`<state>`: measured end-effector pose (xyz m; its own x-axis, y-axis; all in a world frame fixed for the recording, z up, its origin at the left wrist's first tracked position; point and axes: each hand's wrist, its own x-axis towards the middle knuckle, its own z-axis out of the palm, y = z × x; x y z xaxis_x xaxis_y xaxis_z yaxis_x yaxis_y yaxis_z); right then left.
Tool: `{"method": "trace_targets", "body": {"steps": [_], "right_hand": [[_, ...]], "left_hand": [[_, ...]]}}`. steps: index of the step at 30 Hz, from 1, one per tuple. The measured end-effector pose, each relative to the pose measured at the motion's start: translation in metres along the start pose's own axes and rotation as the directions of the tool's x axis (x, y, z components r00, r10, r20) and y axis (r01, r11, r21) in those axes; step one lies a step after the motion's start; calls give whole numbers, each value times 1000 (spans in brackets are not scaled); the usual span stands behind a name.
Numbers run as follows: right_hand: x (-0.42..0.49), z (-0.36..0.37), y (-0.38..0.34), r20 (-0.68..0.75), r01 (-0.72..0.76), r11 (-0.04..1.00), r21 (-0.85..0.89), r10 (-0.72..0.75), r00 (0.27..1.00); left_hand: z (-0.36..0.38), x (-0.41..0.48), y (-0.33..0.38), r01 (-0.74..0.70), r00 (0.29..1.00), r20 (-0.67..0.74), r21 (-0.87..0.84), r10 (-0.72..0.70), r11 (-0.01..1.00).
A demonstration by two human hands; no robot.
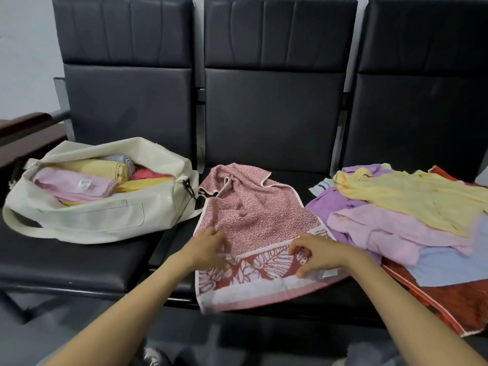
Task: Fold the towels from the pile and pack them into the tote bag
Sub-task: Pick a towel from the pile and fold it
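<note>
Red towel point(258, 215) sits just right of the tote bag point(87, 220), left hand point(211, 247) and right hand point(314, 253) both pinching its near end, pile point(396, 207) further right.

Soft, even, rather dim indoor light shows no clear source. The black seat backs point(274, 107) carry a dull sheen without hard glare. Shadows are faint, darkest under the bag point(105, 215). The left hand point(208, 249), right hand point(314, 253) and the towel point(253, 215) beneath look slightly motion-blurred. Wide-angle distortion curves the outer seats, and the bottom edge is soft.
</note>
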<state>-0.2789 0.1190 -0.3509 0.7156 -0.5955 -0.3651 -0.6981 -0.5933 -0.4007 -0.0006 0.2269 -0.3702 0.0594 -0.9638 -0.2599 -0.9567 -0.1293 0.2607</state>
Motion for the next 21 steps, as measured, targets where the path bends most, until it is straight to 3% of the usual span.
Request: {"method": "trace_targets", "body": {"steps": [4,7,9,11,15,17,21], "right_hand": [[8,4,-7,10,10,997,79,-10,1000],[16,12,-15,7,70,990,120,-71,997],[21,16,-14,-63,118,990,82,-113,992],[22,17,-8,-105,144,988,46,-139,985],[15,15,12,-94,168,985,-25,-170,981],[11,12,19,-124,147,988,-54,-153,980],[5,19,23,-210,136,963,-231,-186,960]], "left_hand": [[-3,17,-7,269,930,-289,111,-228,957],[-3,30,-18,277,813,-563,148,-149,950],[-3,33,-21,234,822,-546,59,-165,970],[2,35,-27,136,884,-445,-45,-142,990],[3,21,-53,-152,967,-231,-183,108,971],[-1,7,-63,-190,978,-136,-245,160,951],[-2,-10,-66,-260,959,-154,-139,238,955]]}}
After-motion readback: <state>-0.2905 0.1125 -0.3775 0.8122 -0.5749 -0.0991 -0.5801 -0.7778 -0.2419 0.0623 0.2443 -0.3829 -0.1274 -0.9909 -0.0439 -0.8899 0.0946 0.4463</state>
